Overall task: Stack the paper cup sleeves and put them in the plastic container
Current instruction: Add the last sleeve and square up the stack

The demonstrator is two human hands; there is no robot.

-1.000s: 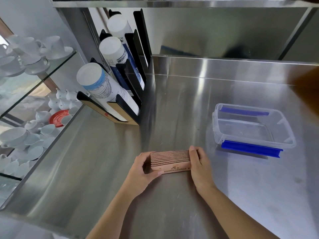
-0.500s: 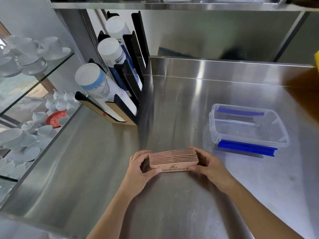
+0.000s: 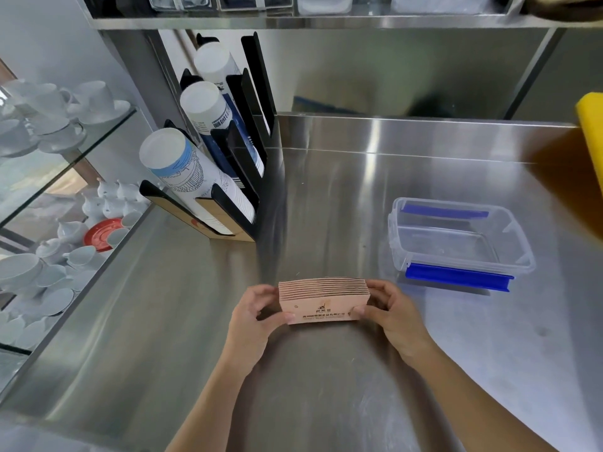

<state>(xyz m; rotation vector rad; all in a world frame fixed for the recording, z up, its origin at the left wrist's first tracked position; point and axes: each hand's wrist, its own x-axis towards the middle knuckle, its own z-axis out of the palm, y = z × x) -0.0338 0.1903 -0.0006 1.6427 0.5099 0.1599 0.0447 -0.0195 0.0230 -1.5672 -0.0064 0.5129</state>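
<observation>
1. Far left, white cups and saucers (image 3: 49, 115) are seen stacked on a glass shelf (image 3: 107, 132); more white crockery is crowded on the level below, and a red saucer (image 3: 101, 234) is picked out among it.
2. Next along, a black cup rack (image 3: 241, 190) is seen standing on the steel counter (image 3: 326, 386); three sleeves of white paper cups (image 3: 192, 177) are laid tilted in its slots, bases turned toward the camera.
3. At centre, the left hand (image 3: 253, 318) is closed on the left end of the stack of paper cup sleeves (image 3: 323, 300); the thumb is pressed on the printed front face, and the fingers are curled behind.
4. The stack is held on edge between both hands, low over the counter; whether its bottom edge is touching the steel cannot be told; the flattened brown sleeves are packed face to face, dark print shown on the nearest one.
5. The right hand (image 3: 396, 316) is clamped on the right end of the same stack; the thumb is set on the front, the fingers wrapped round the back.
6. To the right, the clear plastic container (image 3: 456, 236) is seen lidless on the counter, well apart from the stack; blue clips are folded out on its near and far sides; nothing is held inside it.
7. At the far right edge, a yellow object (image 3: 592, 125) is cut off by the frame.
</observation>
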